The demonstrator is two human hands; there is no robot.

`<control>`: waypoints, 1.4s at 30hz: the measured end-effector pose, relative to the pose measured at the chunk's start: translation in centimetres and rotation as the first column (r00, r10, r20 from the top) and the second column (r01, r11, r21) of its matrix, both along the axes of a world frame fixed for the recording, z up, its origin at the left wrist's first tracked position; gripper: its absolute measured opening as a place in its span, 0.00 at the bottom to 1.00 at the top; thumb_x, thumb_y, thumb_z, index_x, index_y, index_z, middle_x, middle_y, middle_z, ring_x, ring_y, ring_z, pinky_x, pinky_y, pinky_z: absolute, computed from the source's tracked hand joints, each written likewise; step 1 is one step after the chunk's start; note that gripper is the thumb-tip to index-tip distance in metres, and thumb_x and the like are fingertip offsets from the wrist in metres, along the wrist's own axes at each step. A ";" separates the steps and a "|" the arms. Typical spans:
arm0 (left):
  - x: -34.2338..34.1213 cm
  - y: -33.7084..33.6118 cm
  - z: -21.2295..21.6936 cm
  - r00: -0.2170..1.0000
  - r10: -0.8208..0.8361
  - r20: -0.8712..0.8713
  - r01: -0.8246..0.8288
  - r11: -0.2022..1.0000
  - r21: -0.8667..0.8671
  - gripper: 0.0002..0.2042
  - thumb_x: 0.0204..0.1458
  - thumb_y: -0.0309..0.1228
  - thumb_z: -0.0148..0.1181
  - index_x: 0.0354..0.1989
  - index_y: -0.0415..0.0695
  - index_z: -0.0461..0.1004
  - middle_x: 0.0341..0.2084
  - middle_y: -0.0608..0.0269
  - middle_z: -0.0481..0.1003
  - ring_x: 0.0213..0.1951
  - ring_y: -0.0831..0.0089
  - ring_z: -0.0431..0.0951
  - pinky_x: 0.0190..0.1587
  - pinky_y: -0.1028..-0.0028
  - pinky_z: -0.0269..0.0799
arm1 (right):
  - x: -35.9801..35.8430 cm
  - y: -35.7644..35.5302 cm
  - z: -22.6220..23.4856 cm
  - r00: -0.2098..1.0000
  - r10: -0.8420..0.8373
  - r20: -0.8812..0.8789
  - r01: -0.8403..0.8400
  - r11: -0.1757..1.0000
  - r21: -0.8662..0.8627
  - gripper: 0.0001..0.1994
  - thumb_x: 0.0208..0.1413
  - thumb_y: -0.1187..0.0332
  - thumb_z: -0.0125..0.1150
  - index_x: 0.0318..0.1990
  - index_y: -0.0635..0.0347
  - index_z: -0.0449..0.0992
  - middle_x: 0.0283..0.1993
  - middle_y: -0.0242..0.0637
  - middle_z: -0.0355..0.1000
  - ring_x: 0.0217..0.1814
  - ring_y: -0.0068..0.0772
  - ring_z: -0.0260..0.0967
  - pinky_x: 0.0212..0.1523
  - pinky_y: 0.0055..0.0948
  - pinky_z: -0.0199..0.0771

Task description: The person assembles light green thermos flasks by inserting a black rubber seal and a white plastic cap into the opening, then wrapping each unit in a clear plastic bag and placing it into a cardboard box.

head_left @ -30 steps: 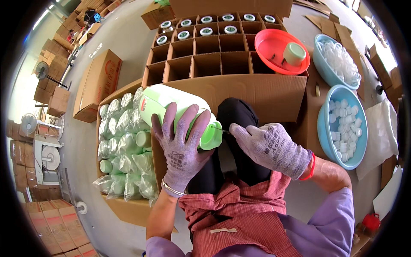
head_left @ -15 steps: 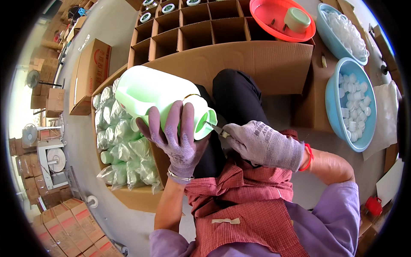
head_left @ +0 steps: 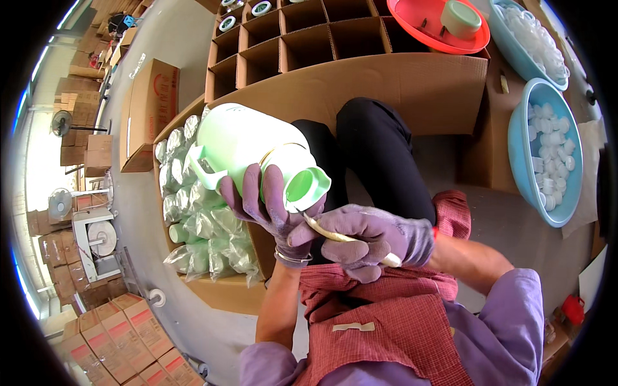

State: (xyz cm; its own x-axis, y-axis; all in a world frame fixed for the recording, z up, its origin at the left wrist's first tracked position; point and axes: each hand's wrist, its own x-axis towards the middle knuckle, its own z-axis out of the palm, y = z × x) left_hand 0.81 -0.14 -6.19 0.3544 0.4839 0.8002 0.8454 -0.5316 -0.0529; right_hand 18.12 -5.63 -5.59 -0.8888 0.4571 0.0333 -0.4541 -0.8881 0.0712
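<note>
A pale green jug (head_left: 248, 138) with a side handle and spout lies tilted over my lap, its mouth toward my right. My left hand (head_left: 277, 202), in a purple-grey glove, is closed around it near the neck. In my gloved right hand (head_left: 376, 238) is a small knife (head_left: 336, 235) with a pale wrapped handle. The knife's tip is at the lower edge of the jug's spout, close to my left thumb; most of its blade is hidden. Plastic-wrapped green jugs (head_left: 209, 222) fill a carton beside my left arm.
Ahead stands a divided carton (head_left: 309, 48), with a red basin (head_left: 421, 32) holding a green cap (head_left: 461, 19) on its right corner. Right of it are a blue basin (head_left: 518, 164) of white caps and another blue basin (head_left: 515, 51) of clear plastic rings. Stacked boxes (head_left: 138, 328) stand left.
My right hand has turned over and moved left and down, bringing the knife from inside the spout to its lower edge. The jug has turned slightly, so its handle shows more.
</note>
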 end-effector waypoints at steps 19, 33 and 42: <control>-0.7 0.9 7.9 0.409 -0.008 0.912 0.358 0.921 -0.152 0.46 0.42 0.42 0.69 0.70 0.45 0.53 0.65 0.51 0.58 0.65 0.52 0.61 0.66 0.52 0.62 | 17.7 16.5 4.7 -0.579 -0.780 -0.236 -0.736 0.376 0.563 0.22 0.61 0.62 0.54 0.59 0.64 0.68 0.49 0.60 0.72 0.52 0.61 0.71 0.51 0.47 0.73; -2.9 -1.5 -0.5 0.209 0.374 0.904 0.909 0.267 -0.321 0.28 0.65 0.50 0.43 0.56 0.35 0.71 0.54 0.51 0.75 0.57 0.63 0.73 0.63 0.67 0.64 | 0.8 4.0 4.1 0.165 -0.901 -0.402 -0.536 -0.424 0.730 0.11 0.46 0.62 0.71 0.33 0.53 0.74 0.34 0.31 0.70 0.39 0.39 0.68 0.58 0.47 0.66; -3.1 -0.9 0.5 0.028 0.194 0.981 0.859 0.497 -0.123 0.18 0.65 0.34 0.45 0.54 0.32 0.73 0.48 0.53 0.77 0.50 0.68 0.76 0.55 0.69 0.69 | 8.6 3.7 2.2 -0.131 -0.989 0.070 -0.547 0.131 0.827 0.14 0.54 0.58 0.66 0.44 0.55 0.80 0.50 0.41 0.71 0.55 0.48 0.65 0.60 0.44 0.64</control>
